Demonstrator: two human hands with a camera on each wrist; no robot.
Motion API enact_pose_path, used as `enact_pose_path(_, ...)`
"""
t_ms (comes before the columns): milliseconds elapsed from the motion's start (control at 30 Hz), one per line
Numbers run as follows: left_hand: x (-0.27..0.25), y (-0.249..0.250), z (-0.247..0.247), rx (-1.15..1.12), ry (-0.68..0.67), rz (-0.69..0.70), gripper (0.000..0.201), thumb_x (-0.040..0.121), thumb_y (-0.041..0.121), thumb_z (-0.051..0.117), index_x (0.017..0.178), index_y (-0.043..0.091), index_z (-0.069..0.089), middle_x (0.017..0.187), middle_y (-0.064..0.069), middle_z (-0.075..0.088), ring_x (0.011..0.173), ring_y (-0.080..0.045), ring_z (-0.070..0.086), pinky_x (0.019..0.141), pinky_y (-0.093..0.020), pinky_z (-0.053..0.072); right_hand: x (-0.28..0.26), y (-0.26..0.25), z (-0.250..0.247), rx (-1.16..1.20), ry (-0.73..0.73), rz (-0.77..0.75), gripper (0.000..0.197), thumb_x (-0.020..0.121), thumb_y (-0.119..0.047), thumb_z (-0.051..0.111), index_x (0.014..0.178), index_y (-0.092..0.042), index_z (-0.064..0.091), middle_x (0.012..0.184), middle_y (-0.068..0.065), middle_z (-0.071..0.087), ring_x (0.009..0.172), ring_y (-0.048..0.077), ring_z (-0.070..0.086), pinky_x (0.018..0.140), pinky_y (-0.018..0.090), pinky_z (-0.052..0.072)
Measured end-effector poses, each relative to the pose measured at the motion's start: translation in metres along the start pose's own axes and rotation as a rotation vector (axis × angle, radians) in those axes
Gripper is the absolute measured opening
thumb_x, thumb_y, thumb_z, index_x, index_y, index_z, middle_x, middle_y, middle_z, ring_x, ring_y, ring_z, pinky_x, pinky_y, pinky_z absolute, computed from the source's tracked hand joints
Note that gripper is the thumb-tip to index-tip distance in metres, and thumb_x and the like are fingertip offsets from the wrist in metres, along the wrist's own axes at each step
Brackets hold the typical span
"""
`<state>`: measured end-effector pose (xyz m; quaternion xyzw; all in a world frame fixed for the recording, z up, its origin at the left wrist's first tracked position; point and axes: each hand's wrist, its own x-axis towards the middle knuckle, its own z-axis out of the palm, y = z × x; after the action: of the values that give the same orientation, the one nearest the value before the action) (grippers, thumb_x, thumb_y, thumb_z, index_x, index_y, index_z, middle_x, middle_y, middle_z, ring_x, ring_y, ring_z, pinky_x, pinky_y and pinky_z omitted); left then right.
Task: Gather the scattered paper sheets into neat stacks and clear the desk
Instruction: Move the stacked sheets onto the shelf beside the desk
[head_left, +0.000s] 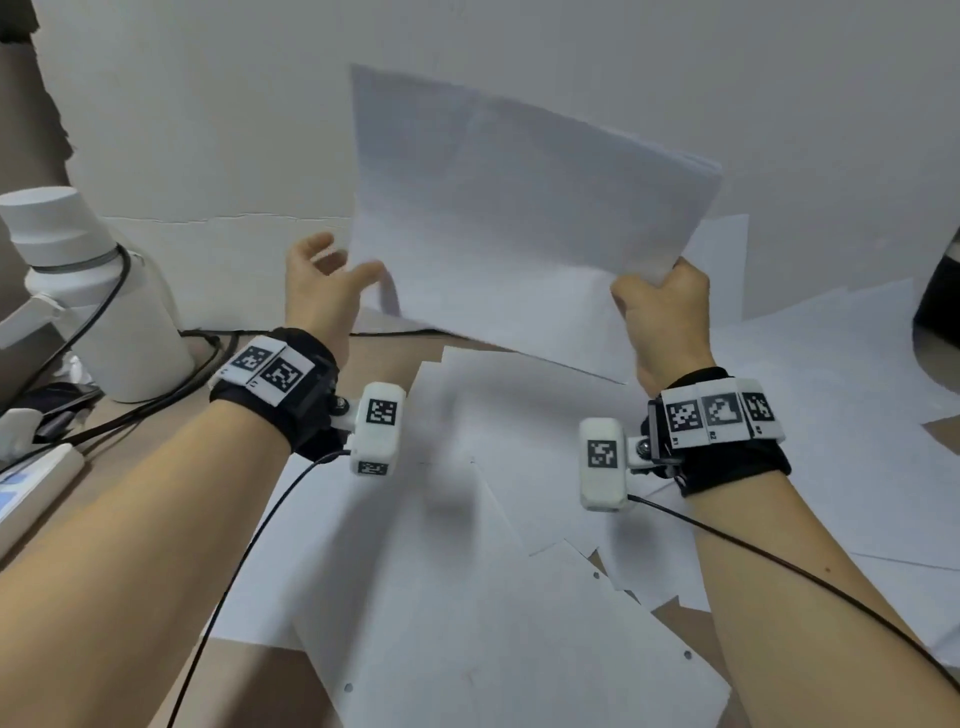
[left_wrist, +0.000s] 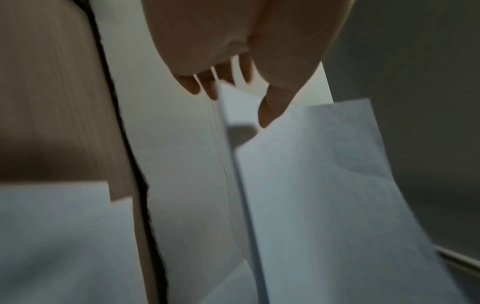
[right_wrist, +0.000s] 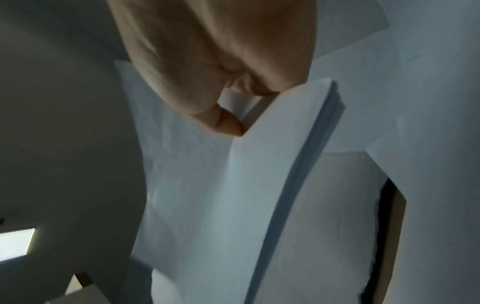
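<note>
Paper sheets (head_left: 519, 519) lie strewn over our desk (head_left: 130, 467), overlapping at odd angles, so most of the gathering remains. Above them we hold a collected stack (head_left: 519, 218) upright, likely to square its edges. Our right hand (head_left: 665, 317) grips its lower corner; our left hand (head_left: 322, 291) is spread, fingers relaxed at the stack's opposite edge, apparently ready to steady it.

We see a brown bench (head_left: 675, 621) strewn with overlapping loose paper sheets (head_left: 519, 623); at its left stand a white bottle (head_left: 104, 291), black cables (head_left: 156, 400) and a power strip (head_left: 31, 483).
</note>
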<state>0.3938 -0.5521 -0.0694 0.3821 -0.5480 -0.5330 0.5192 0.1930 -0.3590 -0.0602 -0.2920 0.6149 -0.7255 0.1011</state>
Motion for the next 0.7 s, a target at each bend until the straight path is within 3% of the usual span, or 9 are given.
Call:
enact_pose_path(67, -0.015, 0.005, 0.008, -0.112, -0.061, -0.200, 0.088, 0.077, 0.016, 0.082, 0.150, 0.018, 0.033, 0.132, -0.004, 0.047, 0.120, -0.020, 0.051, 0.101, -0.035, 0.045, -0.011, -0.011, -0.002, 0.056, 0.064, 0.065, 0.040, 0.080, 0.015, 0.047, 0.063, -0.018, 0.032, 0.051, -0.012, 0.032, 0.046, 0.008, 0.029, 0.051, 0.020, 0.027)
enact_pose_path(100, -0.024, 0.008, 0.013, -0.209, -0.123, -0.308, 0.083, 0.078, 0.020, 0.083, 0.147, 0.015, 0.038, 0.133, -0.007, 0.047, 0.121, -0.024, 0.051, 0.104, -0.041, 0.046, -0.016, -0.015, -0.003, 0.066, 0.095, 0.094, 0.041, 0.081, 0.014, 0.048, 0.064, -0.019, 0.031, 0.054, -0.010, 0.032, 0.046, 0.007, 0.029, 0.051, 0.020, 0.029)
enact_pose_path(167, -0.047, 0.015, 0.024, -0.444, -0.275, -0.455, 0.047, 0.085, 0.019, 0.078, 0.124, 0.006, 0.056, 0.127, -0.013, 0.054, 0.115, -0.031, 0.059, 0.097, -0.046, 0.055, -0.027, -0.022, -0.008, 0.070, 0.131, 0.155, 0.034, 0.085, 0.011, 0.050, 0.068, -0.016, 0.039, 0.063, -0.005, 0.037, 0.051, 0.009, 0.037, 0.051, 0.020, 0.039)
enact_pose_path(233, -0.070, 0.021, 0.037, -0.554, -0.371, -0.459, 0.026, 0.091, 0.011, 0.069, 0.111, 0.002, 0.055, 0.107, -0.013, 0.061, 0.095, -0.032, 0.068, 0.081, -0.044, 0.061, -0.041, -0.029, -0.015, 0.070, 0.149, 0.193, 0.027, 0.088, 0.008, 0.050, 0.073, -0.014, 0.044, 0.069, -0.002, 0.042, 0.057, 0.010, 0.042, 0.045, 0.012, 0.041)
enact_pose_path(300, -0.089, 0.028, 0.053, -0.542, -0.392, -0.423, 0.017, 0.093, 0.001, 0.059, 0.108, 0.001, 0.051, 0.097, -0.014, 0.060, 0.082, -0.033, 0.069, 0.071, -0.045, 0.062, -0.056, -0.036, -0.026, 0.074, 0.177, 0.215, 0.026, 0.090, 0.006, 0.050, 0.075, -0.013, 0.043, 0.071, -0.001, 0.040, 0.059, 0.011, 0.041, 0.048, 0.016, 0.042)
enact_pose_path(433, -0.127, 0.040, 0.084, -0.415, -0.380, -0.346, 0.025, 0.082, -0.016, 0.043, 0.096, 0.005, 0.043, 0.097, -0.016, 0.054, 0.086, -0.039, 0.063, 0.075, -0.069, 0.056, -0.085, -0.049, -0.058, 0.074, 0.228, 0.238, 0.018, 0.079, 0.003, 0.053, 0.087, -0.011, 0.046, 0.079, 0.002, 0.039, 0.068, 0.017, 0.039, 0.069, 0.030, 0.036)
enact_pose_path(500, -0.148, 0.040, 0.099, -0.362, -0.400, -0.296, 0.031, 0.078, -0.019, 0.041, 0.095, 0.007, 0.043, 0.095, -0.014, 0.052, 0.086, -0.038, 0.061, 0.071, -0.059, 0.061, -0.102, -0.058, -0.083, 0.056, 0.233, 0.237, 0.027, 0.069, -0.002, 0.053, 0.092, -0.015, 0.049, 0.084, 0.004, 0.043, 0.075, 0.019, 0.041, 0.069, 0.036, 0.036)
enact_pose_path(567, -0.170, 0.042, 0.114, -0.365, -0.433, -0.264, 0.043, 0.077, -0.023, 0.039, 0.106, 0.008, 0.048, 0.095, -0.007, 0.057, 0.083, -0.032, 0.061, 0.065, -0.043, 0.061, -0.115, -0.069, -0.114, 0.052, 0.257, 0.213, 0.017, 0.076, 0.000, 0.053, 0.087, -0.012, 0.054, 0.083, 0.004, 0.052, 0.075, 0.019, 0.049, 0.068, 0.035, 0.042)
enact_pose_path(700, -0.210, 0.043, 0.143, -0.400, -0.558, -0.281, 0.055, 0.083, -0.021, 0.039, 0.126, 0.011, 0.052, 0.112, -0.007, 0.066, 0.095, -0.031, 0.067, 0.075, -0.046, 0.061, -0.129, -0.088, -0.194, 0.007, 0.405, 0.228, 0.012, 0.086, -0.003, 0.054, 0.078, -0.013, 0.052, 0.079, 0.008, 0.056, 0.069, 0.023, 0.055, 0.058, 0.031, 0.048)
